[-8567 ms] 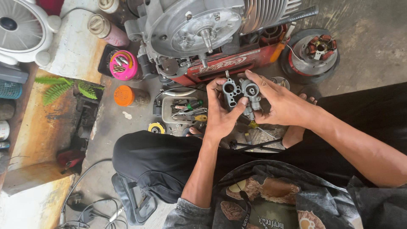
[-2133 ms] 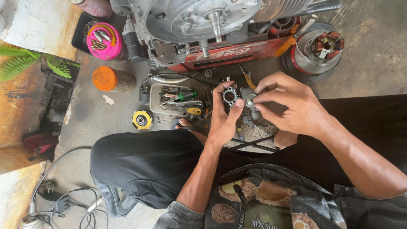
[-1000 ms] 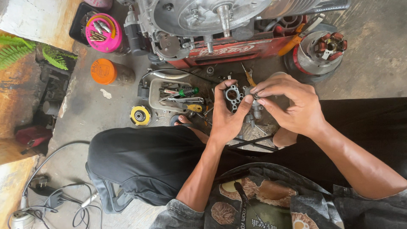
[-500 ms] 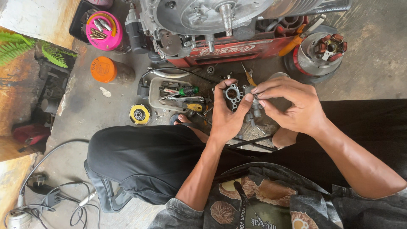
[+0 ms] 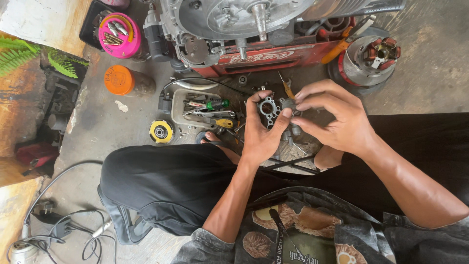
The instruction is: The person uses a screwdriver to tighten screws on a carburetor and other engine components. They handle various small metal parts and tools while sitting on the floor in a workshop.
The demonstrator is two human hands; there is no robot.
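My left hand (image 5: 261,134) grips a small grey metal engine part (image 5: 271,108) with round bores, thumb and fingers wrapped around it from below. My right hand (image 5: 336,117) comes in from the right; its fingertips pinch at the right side of the same part, covering that side. Both hands hover above my crossed legs in black trousers (image 5: 166,183), just in front of a large engine (image 5: 234,24) on a red stand. Whether the right fingers hold a separate small piece is hidden.
A tray of screwdrivers and tools (image 5: 202,110) lies left of my hands. A yellow-black disc (image 5: 160,131), an orange-lidded jar (image 5: 119,80) and a pink tub of bits (image 5: 117,29) sit on the concrete floor. A stator coil (image 5: 373,56) is at the right; cables (image 5: 53,230) at lower left.
The hands have stayed together on the metal part; the right fingers have shifted slightly on its right side. The camera view has drifted a little.
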